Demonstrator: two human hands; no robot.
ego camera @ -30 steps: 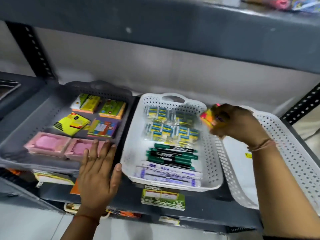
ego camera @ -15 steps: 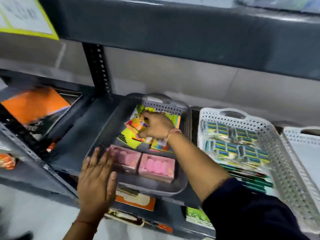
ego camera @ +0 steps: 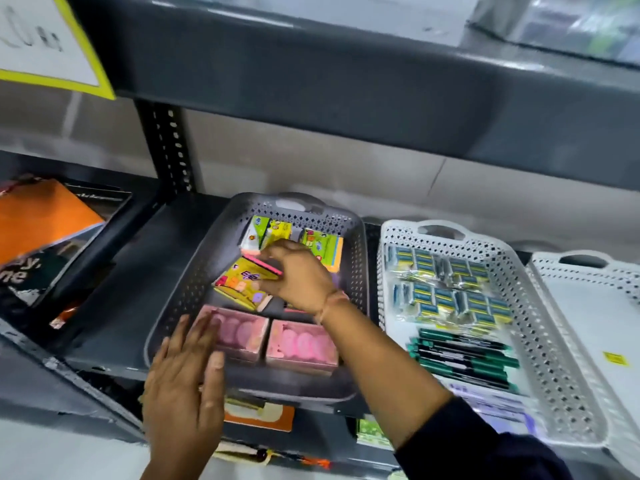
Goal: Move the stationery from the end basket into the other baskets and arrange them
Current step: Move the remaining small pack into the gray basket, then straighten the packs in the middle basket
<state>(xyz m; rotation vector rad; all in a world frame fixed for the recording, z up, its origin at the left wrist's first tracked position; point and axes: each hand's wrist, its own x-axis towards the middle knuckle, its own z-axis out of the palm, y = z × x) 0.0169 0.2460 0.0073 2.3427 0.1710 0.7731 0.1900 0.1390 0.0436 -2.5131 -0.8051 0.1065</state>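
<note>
The right hand (ego camera: 298,271) was observed inside the grey basket (ego camera: 207,271), fingers closed on a yellow stationery pack (ego camera: 242,284) held above the packs there. The left hand (ego camera: 183,379) was spread flat, empty, at the basket's front-left rim. The end basket (ego camera: 588,306) was recorded at far right on the shelf.

head camera looks down, close, at the shelf (ego camera: 145,271) and baskets (ego camera: 540,334).

Two bare hands, no gloves, no rings discernible. Right hand (ego camera: 299,271) — thin pinkish-orange thread band at the wrist, dark navy sleeve bunched near the elbow. Left hand (ego camera: 183,382) — forearm bare, nails short; wrist partly cut by the frame edge.
</note>
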